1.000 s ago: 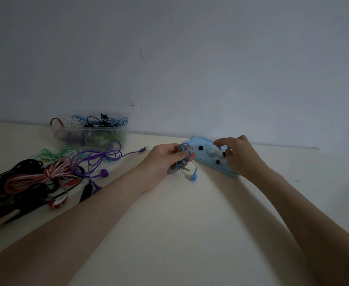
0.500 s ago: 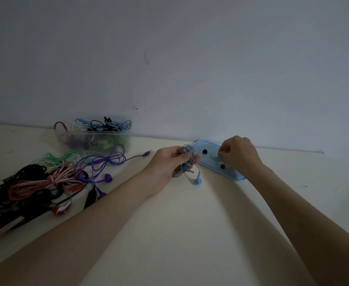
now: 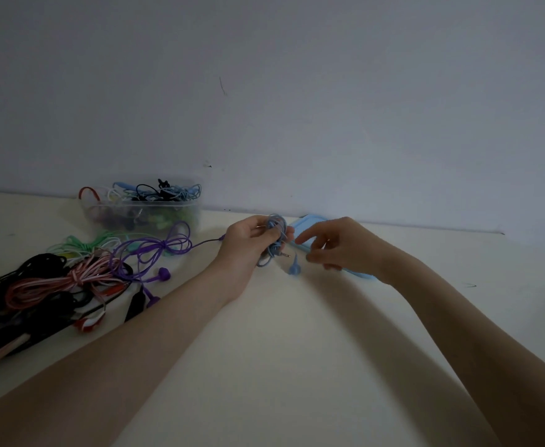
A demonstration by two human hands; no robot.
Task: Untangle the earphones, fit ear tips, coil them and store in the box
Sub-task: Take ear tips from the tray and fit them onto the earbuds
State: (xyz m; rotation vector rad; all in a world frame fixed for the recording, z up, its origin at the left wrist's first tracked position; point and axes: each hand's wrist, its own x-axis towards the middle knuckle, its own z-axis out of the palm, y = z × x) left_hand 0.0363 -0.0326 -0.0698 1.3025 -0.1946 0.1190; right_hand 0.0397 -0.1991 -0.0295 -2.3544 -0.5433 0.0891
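The surface is pale and runs back to a plain wall. A pile of earphone cables in black, pink, green and purple lies at the left of the surface. Behind the pile, against the wall, stands a clear plastic box that holds more coiled earphones. A light blue lid lies flat near the wall, partly hidden behind the right hand.

The left hand is raised just above the surface, its grip closed round a bundle of blue earphones. One blue earbud hangs from the bundle, and the plug projects toward the right hand.

The right hand is held just beside the bundle, over the lid. Its index finger is extended toward the bundle; the thumb and other fingers are curled. The hand is blurred, so whether the grip holds an ear tip cannot be told.
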